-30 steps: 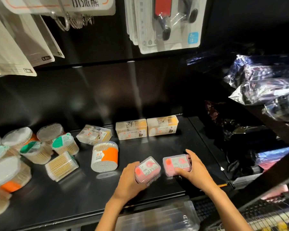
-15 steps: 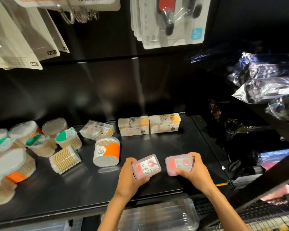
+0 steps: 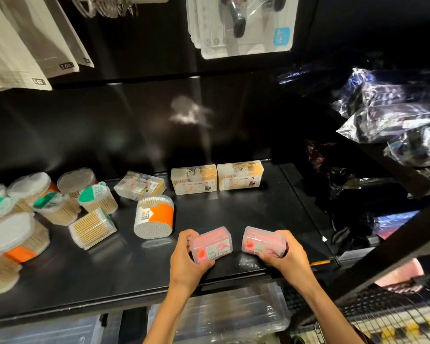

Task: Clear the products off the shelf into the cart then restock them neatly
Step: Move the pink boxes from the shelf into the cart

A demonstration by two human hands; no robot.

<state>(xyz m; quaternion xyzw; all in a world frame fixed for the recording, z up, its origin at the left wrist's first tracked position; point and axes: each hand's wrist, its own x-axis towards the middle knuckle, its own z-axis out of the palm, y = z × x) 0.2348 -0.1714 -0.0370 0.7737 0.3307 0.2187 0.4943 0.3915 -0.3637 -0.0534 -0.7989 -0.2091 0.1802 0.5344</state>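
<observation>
Left hand: the left hand [image 3: 185,263] grips one pink floss box [image 3: 212,244], thumb on the near side and fingers curled over its left end; the box is at the near edge of the shelf, label facing the camera. Whether it rests on the shelf or is just off it, I cannot tell.
Right hand: the right hand [image 3: 287,260] grips a second pink floss box [image 3: 263,242], fingers wrapped round its right end. The two pink boxes sit side by side, near each other but apart.
Shelf: one black shelf [image 3: 233,212], glossy, holding all the products.
Clear rectangular boxes: three at the far edge; two upright boxes [image 3: 216,178] stand touching end to end, and one tilted box [image 3: 140,184] lies to their left.
Orange-banded tub: one orange-banded tub [image 3: 154,217] of cotton swabs lies on its side, just left of the left hand's box.
Small swab packs: one square pack [image 3: 93,228] lies left of the tub; beyond it a cluster of round tubs [image 3: 57,194], some with green lids, some white; the left edge cuts them off, so no sure count.
Hanging goods: carded packs [image 3: 243,26] hang above the shelf.
Cart: a wire cart [image 3: 392,316] shows at near right.
</observation>
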